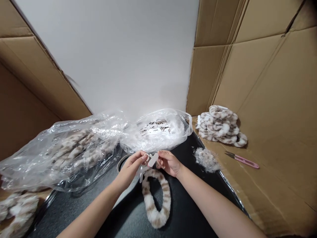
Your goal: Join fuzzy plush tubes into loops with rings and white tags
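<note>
Over the black table, my left hand (133,167) pinches a small metal ring (147,158) between thumb and finger. My right hand (169,163) grips a small white tab (153,160) close beside it. Below both hands hangs or lies a fluffy white-and-brown striped loop (158,211), its upper end near my fingers. A narrow pale tag (141,174) dangles by the loop's upper left side. How the ring, tab and loop join is partly hidden by the fingers.
At the left, a clear plastic bag (37,155) covers several fluffy loops. Another bag (158,142) holds small metal and white parts. On the cardboard at right are stacked fluffy loops (220,127), a fluff heap (206,159) and pink-handled thread snips (245,161). More loops (22,211) lie lower left.
</note>
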`<action>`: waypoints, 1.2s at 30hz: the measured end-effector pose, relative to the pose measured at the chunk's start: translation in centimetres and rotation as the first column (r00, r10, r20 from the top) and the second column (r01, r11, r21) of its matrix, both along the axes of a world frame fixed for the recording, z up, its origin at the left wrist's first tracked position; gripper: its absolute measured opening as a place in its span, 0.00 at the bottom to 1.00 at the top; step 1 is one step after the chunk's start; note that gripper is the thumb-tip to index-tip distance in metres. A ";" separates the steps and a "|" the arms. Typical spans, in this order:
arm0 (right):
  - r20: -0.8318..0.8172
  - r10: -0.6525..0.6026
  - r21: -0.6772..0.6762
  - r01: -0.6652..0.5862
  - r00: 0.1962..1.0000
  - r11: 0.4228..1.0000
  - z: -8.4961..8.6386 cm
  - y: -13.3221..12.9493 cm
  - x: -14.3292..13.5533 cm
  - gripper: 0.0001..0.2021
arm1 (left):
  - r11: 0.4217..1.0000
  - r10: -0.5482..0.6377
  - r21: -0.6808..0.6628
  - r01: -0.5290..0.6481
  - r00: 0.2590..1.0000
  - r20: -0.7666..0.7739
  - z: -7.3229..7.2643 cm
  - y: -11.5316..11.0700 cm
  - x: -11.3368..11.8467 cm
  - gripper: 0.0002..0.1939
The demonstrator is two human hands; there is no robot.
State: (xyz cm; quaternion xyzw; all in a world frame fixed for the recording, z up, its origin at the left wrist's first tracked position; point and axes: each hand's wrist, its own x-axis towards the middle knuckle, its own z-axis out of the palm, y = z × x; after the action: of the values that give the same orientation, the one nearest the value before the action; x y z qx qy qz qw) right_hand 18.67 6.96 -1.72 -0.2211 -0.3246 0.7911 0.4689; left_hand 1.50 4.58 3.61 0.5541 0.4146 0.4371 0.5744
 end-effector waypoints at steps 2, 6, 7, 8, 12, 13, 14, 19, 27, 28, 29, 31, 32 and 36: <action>-0.020 0.001 -0.018 -0.001 1.000 1.000 0.0 0.1 0.0 0.19 | 0.999 -0.013 -0.052 0.012 1.000 -0.015 1.3 1.4 0.2 0.14; -0.047 0.014 -0.042 -0.016 0.999 0.999 0.0 0.4 -0.1 0.18 | 0.994 -0.067 -0.086 0.062 0.996 -0.053 3.5 3.6 1.0 0.16; -0.052 0.015 -0.041 -0.018 0.999 0.999 -0.1 0.5 -0.1 0.17 | 0.994 -0.071 -0.082 0.066 0.996 -0.058 3.7 3.9 1.3 0.17; -0.054 0.017 -0.038 -0.019 0.998 0.999 -0.1 0.5 -0.2 0.17 | 0.995 -0.066 -0.077 0.061 0.996 -0.058 3.7 4.0 1.5 0.17; -0.035 0.020 0.004 -0.020 0.999 1.000 -0.3 0.5 -0.4 0.16 | 0.996 -0.006 -0.084 0.007 1.000 0.011 2.4 3.7 1.3 0.17; -0.025 0.021 0.020 -0.020 0.999 1.000 -0.3 0.4 -0.4 0.16 | 0.996 0.009 -0.088 -0.006 0.999 0.034 1.8 3.5 1.0 0.17; -0.014 0.020 0.038 -0.020 1.000 0.999 -0.3 0.2 -0.4 0.15 | 0.996 0.020 -0.091 -0.015 0.999 0.051 1.2 3.3 0.7 0.18; 0.063 -0.015 0.129 0.007 0.998 0.992 1.5 -0.5 0.0 0.14 | 0.993 0.066 -0.105 -0.059 0.995 0.069 -1.6 2.1 -1.6 0.15; 0.725 -0.629 0.660 -0.019 0.279 0.751 8.7 7.6 2.8 0.05 | 0.985 0.164 0.049 -0.165 0.986 0.032 -2.9 0.3 -1.7 0.16; 0.757 -0.616 0.640 -0.055 0.217 0.767 8.9 9.3 2.9 0.02 | 0.984 0.169 0.058 -0.171 0.985 0.035 -2.9 0.3 -1.6 0.17; 0.795 -0.589 0.604 -0.096 0.149 0.791 8.9 10.8 2.9 0.01 | 0.983 0.171 0.058 -0.173 0.984 0.040 -2.9 0.3 -1.5 0.17; 0.861 -0.508 0.502 -0.173 0.014 0.847 8.3 13.2 2.7 0.02 | 0.985 0.164 0.037 -0.166 0.985 0.057 -2.9 0.3 -1.4 0.18; 0.884 -0.465 0.447 -0.205 -0.049 0.871 7.8 14.0 2.5 0.05 | 0.987 0.160 0.018 -0.161 0.985 0.070 -2.9 0.2 -1.4 0.19; 0.899 -0.356 0.282 -0.286 -0.255 0.916 6.5 15.6 1.7 0.15 | 0.990 0.134 -0.066 -0.126 0.982 0.135 -2.9 0.2 -1.5 0.20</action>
State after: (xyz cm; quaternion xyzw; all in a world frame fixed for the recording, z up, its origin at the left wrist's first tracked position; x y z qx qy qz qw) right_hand 20.32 22.52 4.82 -0.6683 -0.7118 0.2001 0.0819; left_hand 0.02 4.75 0.67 0.4772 0.4213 0.4993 0.5878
